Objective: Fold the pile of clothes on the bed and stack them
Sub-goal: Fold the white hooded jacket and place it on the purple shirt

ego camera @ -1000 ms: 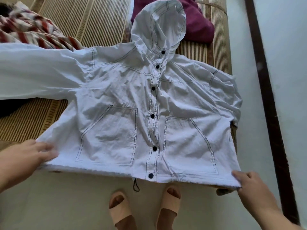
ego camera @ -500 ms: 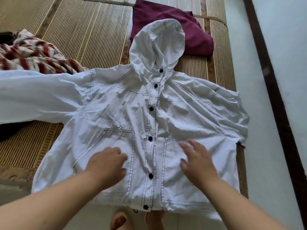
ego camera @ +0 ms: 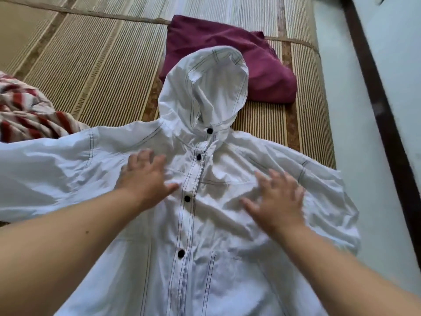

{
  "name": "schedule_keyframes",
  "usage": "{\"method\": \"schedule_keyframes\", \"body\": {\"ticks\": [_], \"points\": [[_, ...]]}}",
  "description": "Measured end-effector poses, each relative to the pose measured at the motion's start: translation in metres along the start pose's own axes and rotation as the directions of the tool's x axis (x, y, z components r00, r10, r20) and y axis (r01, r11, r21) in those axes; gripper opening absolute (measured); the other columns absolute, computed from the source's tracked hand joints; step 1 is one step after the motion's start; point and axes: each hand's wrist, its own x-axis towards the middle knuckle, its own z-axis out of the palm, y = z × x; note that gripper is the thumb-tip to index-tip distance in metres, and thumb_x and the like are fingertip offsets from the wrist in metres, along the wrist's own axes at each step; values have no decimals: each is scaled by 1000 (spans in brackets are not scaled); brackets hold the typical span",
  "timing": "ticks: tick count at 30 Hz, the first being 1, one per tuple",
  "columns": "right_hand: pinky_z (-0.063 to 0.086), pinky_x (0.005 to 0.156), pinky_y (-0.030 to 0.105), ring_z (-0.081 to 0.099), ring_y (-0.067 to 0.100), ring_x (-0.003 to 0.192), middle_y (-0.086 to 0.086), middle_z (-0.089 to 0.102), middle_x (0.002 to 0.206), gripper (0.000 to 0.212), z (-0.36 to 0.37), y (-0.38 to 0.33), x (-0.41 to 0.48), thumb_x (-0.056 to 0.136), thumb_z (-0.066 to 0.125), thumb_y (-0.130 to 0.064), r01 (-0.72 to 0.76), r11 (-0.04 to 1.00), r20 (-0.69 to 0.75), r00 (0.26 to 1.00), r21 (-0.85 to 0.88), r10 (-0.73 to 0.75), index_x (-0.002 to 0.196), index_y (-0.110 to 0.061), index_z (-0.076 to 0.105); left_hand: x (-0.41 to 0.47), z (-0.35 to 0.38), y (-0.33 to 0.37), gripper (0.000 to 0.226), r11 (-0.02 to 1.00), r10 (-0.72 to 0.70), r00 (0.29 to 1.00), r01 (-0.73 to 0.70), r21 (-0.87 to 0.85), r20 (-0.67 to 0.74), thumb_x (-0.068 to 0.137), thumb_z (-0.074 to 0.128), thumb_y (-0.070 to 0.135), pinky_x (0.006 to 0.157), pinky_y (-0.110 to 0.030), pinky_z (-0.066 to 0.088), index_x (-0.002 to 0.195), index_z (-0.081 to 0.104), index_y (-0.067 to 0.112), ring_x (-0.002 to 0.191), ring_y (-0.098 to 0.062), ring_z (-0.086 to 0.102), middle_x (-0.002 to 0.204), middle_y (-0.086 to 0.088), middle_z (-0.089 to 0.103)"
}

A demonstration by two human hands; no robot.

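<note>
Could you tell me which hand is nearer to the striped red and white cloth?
The left hand, flat on the white jacket's chest; the striped cloth lies up-left of it. The right hand is across the placket.

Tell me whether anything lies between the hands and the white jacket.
Nothing visible does: the left hand and right hand lie flat on the white jacket, either side of its button placket.

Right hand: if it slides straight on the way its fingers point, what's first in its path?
The right hand lies flat on the white jacket, fingers aimed up and slightly left. Going on along the fabric, it would likely meet the hood base first; the maroon garment lies beyond.
</note>
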Motion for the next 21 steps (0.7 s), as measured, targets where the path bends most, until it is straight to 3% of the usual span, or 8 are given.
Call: {"method": "schedule_keyframes", "body": {"ticks": [2, 4, 7, 12, 14, 17, 19, 21], "points": [[-13, 108, 59, -18, 23, 144, -7, -7, 160, 83, 7, -37, 18, 78, 36, -79, 262, 965, 79, 962, -6, -261, 146, -49, 2, 27, -2, 7, 107, 999, -31, 991, 29, 16, 129, 67, 57, 80, 114, -61, 11, 144, -10, 46, 145, -37, -13, 159, -10, -11], [-17, 103, 65, -28, 28, 142, -9, -22, 158, 86, 9, -57, 48, 77, 34, -83, 344, 938, 203, 921, -32, -331, 145, -52, -8, 49, -1, 8, 127, 992, -122, 959, 111, 58, 256, 55, 59, 87, 114, -64, 1, 140, -28, 49, 141, -43, -24, 156, -16, -25], [-15, 102, 71, -34, 29, 140, -11, -35, 153, 97, 7, -32, 92, 66, 31, -92, 165, 984, 287, 948, -63, -140, 141, -55, -18, 64, 2, -1, 133, 979, -205, 930, 195, 62, 307, 29, 43, 102, 109, -63, -11, 117, -46, 59, 136, -52, -26, 149, -19, -37], [-20, 102, 67, -41, 25, 135, -12, -41, 149, 102, -1, 16, 114, 59, 31, -94, 7, 999, 254, 967, -53, 7, 128, -59, -36, 72, -6, -11, 140, 966, -244, 921, 258, -6, 303, 13, 38, 102, 109, -70, 6, 116, -46, 61, 135, -58, -20, 150, -12, -38], [-17, 104, 69, -41, 28, 135, -9, -40, 150, 101, -10, 13, 122, 64, 32, -92, -22, 998, 290, 956, -52, 36, 131, -57, -35, 82, -19, -9, 147, 969, -249, 906, 233, 88, 342, 21, 47, 101, 112, -66, 12, 130, -39, 53, 138, -58, -10, 153, -21, -28], [11, 109, 62, 2, 32, 146, 4, 9, 159, 94, -30, -9, 136, 64, 34, -91, -159, 981, 129, 981, 112, 144, 143, -41, 25, 100, -47, 0, 131, 973, -194, 915, 134, 187, 353, 40, 61, 92, 102, -50, 43, 147, 14, 33, 129, -42, 41, 146, -23, 33], [33, 99, 45, 39, 29, 129, 8, 50, 135, 91, -50, -28, 153, 66, 35, -86, -229, 864, -59, 957, 449, 284, 132, -24, 48, 120, -67, 7, 84, 990, -70, 994, 59, 131, 81, 57, 57, 86, 76, -38, 52, 118, 50, 30, 100, -28, 56, 116, -9, 49], [36, 90, 35, 49, 27, 122, 5, 56, 124, 87, -63, -50, 182, 75, 54, -72, -221, 670, -69, 924, 708, 377, 139, -15, 43, 139, -81, 20, 67, 998, 31, 975, -41, -40, -220, 68, 51, 83, 62, -30, 43, 108, 55, 30, 88, -21, 53, 107, -3, 47]]}}
